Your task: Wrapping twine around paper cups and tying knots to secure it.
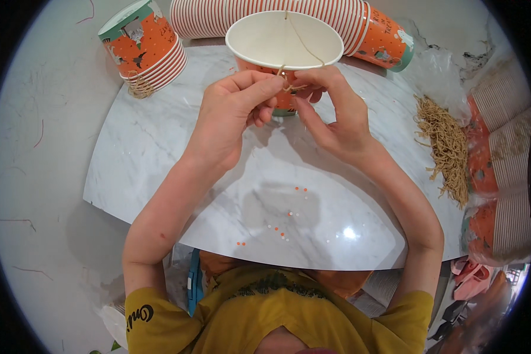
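A white marble table [159, 171] with a rounded near edge fills the middle; its near half lies bare apart from a few tiny paper dots. At the far edge a long row of nested paper cups [265, 15] lies sideways, a shorter stack [144, 47] at far left. A pile of tan twine [445, 144] crowds the right side. An open orange cup [284, 41] stands far centre. The left hand [230, 115] and right hand [333, 112], both narrowed to pinches, hold a thin string [292, 87] at its near rim.
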`<state>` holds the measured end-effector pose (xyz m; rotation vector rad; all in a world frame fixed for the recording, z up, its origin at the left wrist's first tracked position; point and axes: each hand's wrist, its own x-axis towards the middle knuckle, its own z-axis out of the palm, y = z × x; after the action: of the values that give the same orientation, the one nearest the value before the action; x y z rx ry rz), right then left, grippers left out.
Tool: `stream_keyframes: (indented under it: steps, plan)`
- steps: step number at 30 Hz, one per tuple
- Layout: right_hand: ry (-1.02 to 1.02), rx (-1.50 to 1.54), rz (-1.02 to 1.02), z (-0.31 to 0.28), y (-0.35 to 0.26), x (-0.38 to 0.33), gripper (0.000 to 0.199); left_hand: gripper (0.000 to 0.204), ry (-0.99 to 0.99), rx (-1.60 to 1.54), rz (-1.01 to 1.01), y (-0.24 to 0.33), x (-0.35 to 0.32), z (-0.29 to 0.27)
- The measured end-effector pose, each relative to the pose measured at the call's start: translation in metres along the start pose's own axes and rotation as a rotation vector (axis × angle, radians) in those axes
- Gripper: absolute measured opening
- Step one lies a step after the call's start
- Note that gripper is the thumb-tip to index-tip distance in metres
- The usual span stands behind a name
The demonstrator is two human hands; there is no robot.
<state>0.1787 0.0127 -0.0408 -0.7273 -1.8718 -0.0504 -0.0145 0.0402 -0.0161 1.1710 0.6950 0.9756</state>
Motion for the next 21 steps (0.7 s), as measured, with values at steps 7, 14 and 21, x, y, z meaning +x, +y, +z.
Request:
stream_keyframes:
  steps: [7,14,21]
  plan:
    - [0.029,-0.052,-0.002,-0.0026,0.0027,0.0008,0.024,0.015,0.013,-0.002,0.009,0.0011,-0.0017,0.0035]
    - [-0.001,-0.104,0.014,-0.0044,0.0017,-0.0026,0.017,0.015,0.012,0.005,0.011,0.0022,-0.0013,0.0028]
    - [0.02,-0.168,-0.014,-0.0007,-0.0035,-0.0013,0.017,0.015,0.039,-0.012,0.015,0.0017,-0.001,0.0022]
